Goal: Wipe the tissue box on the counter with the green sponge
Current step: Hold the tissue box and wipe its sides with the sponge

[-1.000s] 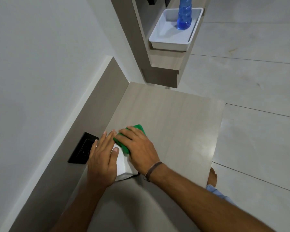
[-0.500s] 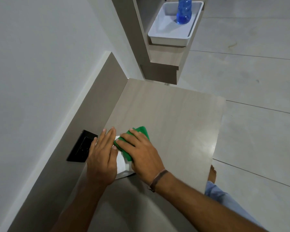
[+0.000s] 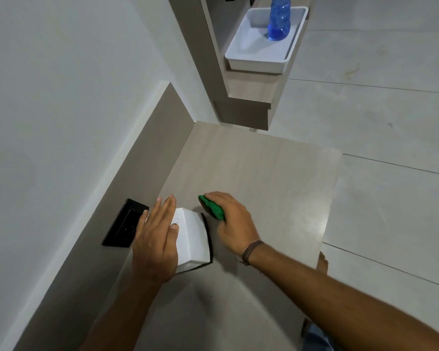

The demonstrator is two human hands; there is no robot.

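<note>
Where it pressed the white tissue box (image 3: 192, 239) before, the right hand (image 3: 235, 224) gripping the green sponge (image 3: 212, 207) now sits beside it; the left hand (image 3: 156, 239) lies flat on top, pale wood counter (image 3: 276, 188) bare beyond.

Soft even indoor light, faint shadows, wide-angle bending at edges, sharp focus

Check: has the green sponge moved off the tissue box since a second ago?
Yes. The green sponge, in the right hand, slid right off the tissue box, away from the black wall outlet, and now sits beside the box over the counter.
</note>
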